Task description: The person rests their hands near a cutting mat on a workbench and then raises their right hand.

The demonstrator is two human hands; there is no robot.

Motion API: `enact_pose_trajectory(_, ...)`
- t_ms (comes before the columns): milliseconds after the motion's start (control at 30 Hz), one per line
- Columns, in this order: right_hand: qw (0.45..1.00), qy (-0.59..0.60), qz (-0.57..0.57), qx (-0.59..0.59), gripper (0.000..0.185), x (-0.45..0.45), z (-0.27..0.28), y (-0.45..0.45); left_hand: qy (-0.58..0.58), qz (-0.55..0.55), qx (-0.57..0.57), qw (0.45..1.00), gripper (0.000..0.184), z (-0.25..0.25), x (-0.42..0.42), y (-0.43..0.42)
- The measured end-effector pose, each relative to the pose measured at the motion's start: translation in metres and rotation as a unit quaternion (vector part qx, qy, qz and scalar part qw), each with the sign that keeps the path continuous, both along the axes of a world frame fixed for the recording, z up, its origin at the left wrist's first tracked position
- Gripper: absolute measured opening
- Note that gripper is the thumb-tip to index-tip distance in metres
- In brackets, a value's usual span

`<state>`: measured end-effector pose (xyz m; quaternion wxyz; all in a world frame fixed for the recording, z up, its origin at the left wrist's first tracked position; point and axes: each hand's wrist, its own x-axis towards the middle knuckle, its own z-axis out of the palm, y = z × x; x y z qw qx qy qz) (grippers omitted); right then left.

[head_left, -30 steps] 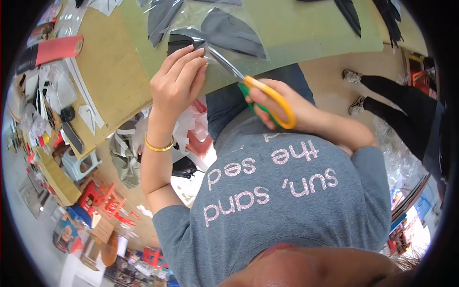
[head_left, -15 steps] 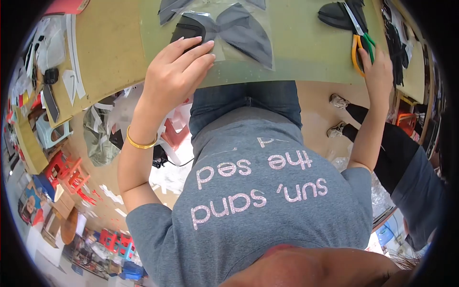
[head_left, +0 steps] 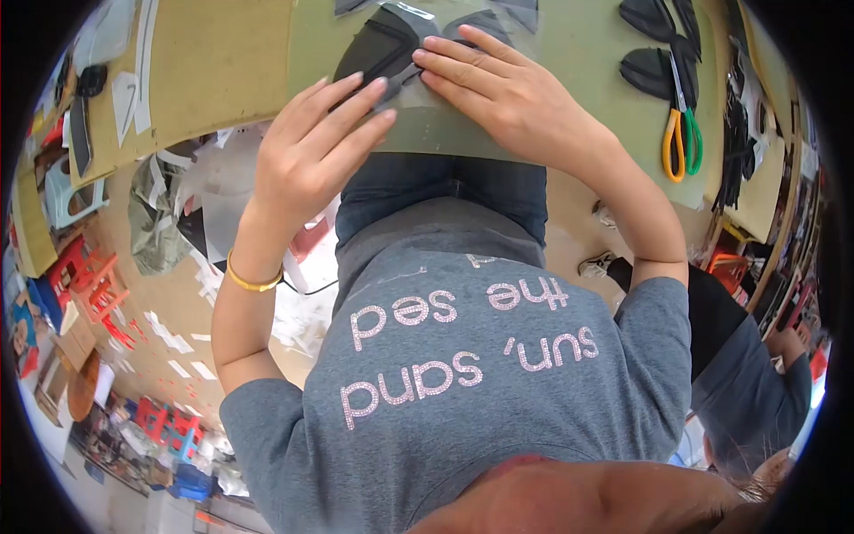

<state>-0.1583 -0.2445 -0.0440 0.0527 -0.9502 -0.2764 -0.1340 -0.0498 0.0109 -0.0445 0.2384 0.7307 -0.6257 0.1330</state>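
Observation:
Dark grey fabric pieces [head_left: 378, 43] lie on the green mat [head_left: 587, 98] at the top middle, partly under clear plastic. My left hand [head_left: 311, 147] rests over their lower left edge, fingers spread and slightly bent. Over their right part lies my right hand [head_left: 503, 89], palm down with its fingers stretched out. Neither hand is wrapped round anything. The scissors [head_left: 680, 142], with one orange and one green handle, lie on the mat at the right. Their blades touch a black padded piece [head_left: 648, 73].
Black strips [head_left: 737, 133] hang near the table's right side. White paper pieces [head_left: 124, 105] and a dark blade-like tool [head_left: 81, 133] lie at the left. Another person [head_left: 738, 356] is at the lower right. Red stools [head_left: 93, 280] and scraps are on the floor.
My right hand has let go of the scissors, laid at the right, and moved back to the fabric. My left hand stays at the fabric's lower left.

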Motion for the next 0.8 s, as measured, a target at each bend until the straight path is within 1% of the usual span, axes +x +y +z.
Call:
enact_pose_trajectory(33, 1.000, -0.015, 0.006, -0.008, 0.034, 0.002, 0.002, -0.001, 0.009, 0.021, -0.015, 1.000, 0.029, -0.003, -0.002, 0.010)
enact_pose_trajectory(133, 0.999, 0.011, 0.011, -0.028, 0.046, 0.003, 0.011, 0.001, 0.074, 0.076, -0.036, 0.994, 0.040, -0.012, -0.007, 0.029)
enact_pose_trajectory(167, 0.999, 0.015, 0.015, -0.037, 0.039, 0.005, 0.019, 0.003, 0.089, 0.094, -0.038, 0.991, 0.044, -0.013, -0.008, 0.031)
enact_pose_trajectory(200, 0.999, 0.018, 0.020, -0.045, 0.034, 0.007, 0.030, 0.006, 0.093, 0.112, -0.052, 0.988, 0.038, -0.012, -0.009, 0.027)
enact_pose_trajectory(233, 0.998, 0.021, 0.024, -0.054, 0.029, 0.009, 0.035, 0.007, 0.106, 0.135, -0.046, 0.984, 0.040, -0.008, -0.010, 0.023)
enact_pose_trajectory(333, 0.996, 0.079, 0.004, -0.037, 0.036, 0.005, 0.030, 0.008, 0.138, 0.186, -0.017, 0.973, 0.042, -0.002, -0.014, 0.016)
enact_pose_trajectory(400, 0.996, 0.076, 0.005, -0.041, 0.035, 0.005, 0.030, 0.008, 0.147, 0.200, 0.017, 0.969, 0.041, -0.002, -0.015, 0.016)
enact_pose_trajectory(500, 0.996, 0.076, 0.006, -0.047, 0.035, 0.005, 0.030, 0.008, 0.159, 0.198, 0.016, 0.967, 0.034, -0.004, -0.017, 0.017)
enact_pose_trajectory(600, 0.996, 0.079, 0.004, -0.041, 0.036, 0.005, 0.030, 0.009, 0.200, 0.206, 0.002, 0.958, 0.029, 0.001, -0.020, 0.014)
enact_pose_trajectory(700, 0.996, 0.076, 0.000, -0.037, 0.037, 0.004, 0.031, 0.010, 0.193, 0.209, -0.012, 0.959, 0.025, 0.000, -0.019, 0.012)
enact_pose_trajectory(800, 0.997, 0.069, -0.006, -0.029, 0.036, 0.004, 0.030, 0.013, 0.160, 0.188, -0.010, 0.969, 0.025, -0.004, -0.015, 0.015)
